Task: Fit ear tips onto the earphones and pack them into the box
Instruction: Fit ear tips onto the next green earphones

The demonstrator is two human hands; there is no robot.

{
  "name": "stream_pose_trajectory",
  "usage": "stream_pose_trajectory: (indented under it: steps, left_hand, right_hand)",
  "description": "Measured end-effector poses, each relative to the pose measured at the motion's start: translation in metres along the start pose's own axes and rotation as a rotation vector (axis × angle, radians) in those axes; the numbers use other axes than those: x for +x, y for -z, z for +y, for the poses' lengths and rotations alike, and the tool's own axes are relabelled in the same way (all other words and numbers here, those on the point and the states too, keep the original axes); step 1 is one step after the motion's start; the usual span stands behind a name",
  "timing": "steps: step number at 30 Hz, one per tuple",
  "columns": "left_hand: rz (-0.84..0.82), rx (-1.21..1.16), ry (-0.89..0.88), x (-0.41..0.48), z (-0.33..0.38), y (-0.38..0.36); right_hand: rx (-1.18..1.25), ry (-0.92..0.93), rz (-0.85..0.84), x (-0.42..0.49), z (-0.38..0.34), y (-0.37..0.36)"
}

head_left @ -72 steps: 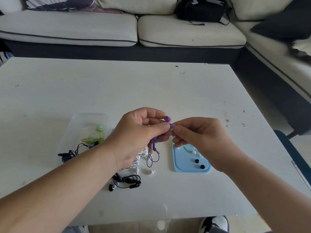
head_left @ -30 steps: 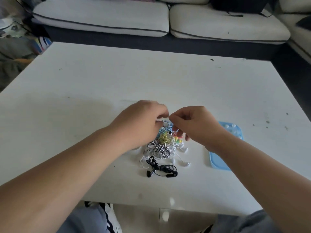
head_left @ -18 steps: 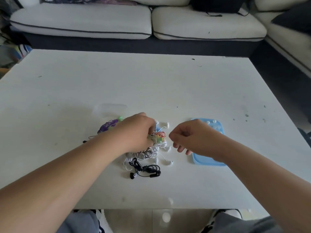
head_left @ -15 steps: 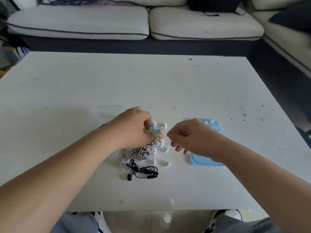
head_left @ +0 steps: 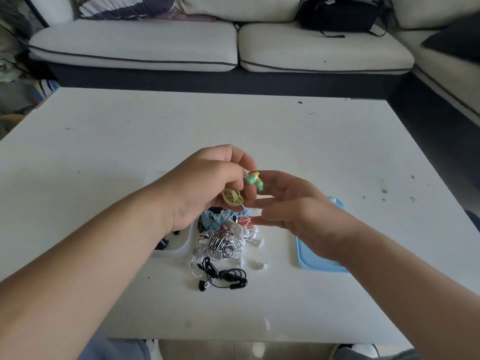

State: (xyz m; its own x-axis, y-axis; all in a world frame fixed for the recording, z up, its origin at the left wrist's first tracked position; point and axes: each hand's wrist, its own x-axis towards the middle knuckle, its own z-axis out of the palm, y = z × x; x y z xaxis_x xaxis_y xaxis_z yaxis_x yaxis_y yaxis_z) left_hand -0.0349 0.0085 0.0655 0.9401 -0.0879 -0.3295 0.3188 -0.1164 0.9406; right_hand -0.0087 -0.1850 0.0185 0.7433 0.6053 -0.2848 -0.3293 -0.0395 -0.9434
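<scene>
- My left hand [head_left: 207,188] clasps the yellow-green earphones [head_left: 253,181] above the earphone pile [head_left: 223,242], with the cable coil in the palm.
- My right hand [head_left: 293,203] is relaxed and holds nothing.
- The clear box [head_left: 180,250] lies left of the pile and the blue tray [head_left: 319,266] right of it.
- I judge most sets unpacked. I cannot tell whether this pair has tips fitted.
</scene>
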Motion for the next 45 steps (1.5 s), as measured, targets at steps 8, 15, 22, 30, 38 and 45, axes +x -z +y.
stream_pose_trajectory:
  steps: [8,15,22,30,38,45]
  left_hand:
    - [-0.079,-0.146,0.026,0.010,-0.006,-0.011]
    - [-0.012,-0.038,-0.083,0.014,-0.014,-0.026]
    - [0.022,-0.082,-0.088,0.020,-0.019,-0.031]
    - [0.108,-0.006,-0.122,0.022,-0.025,-0.037]
    - [0.149,0.014,-0.139,0.020,-0.027,-0.036]
    - [0.145,0.037,-0.152,0.016,-0.031,-0.046]
  right_hand:
    - [0.177,0.062,0.095,-0.006,-0.004,0.013]
    - [0.225,0.036,0.174,-0.009,0.000,0.023]
    - [0.241,-0.009,0.227,-0.015,-0.002,0.029]
    - [0.214,0.019,0.311,-0.017,0.001,0.031]
    - [0.114,0.020,0.308,-0.022,-0.001,0.030]
    - [-0.027,0.022,0.333,-0.029,-0.004,0.028]
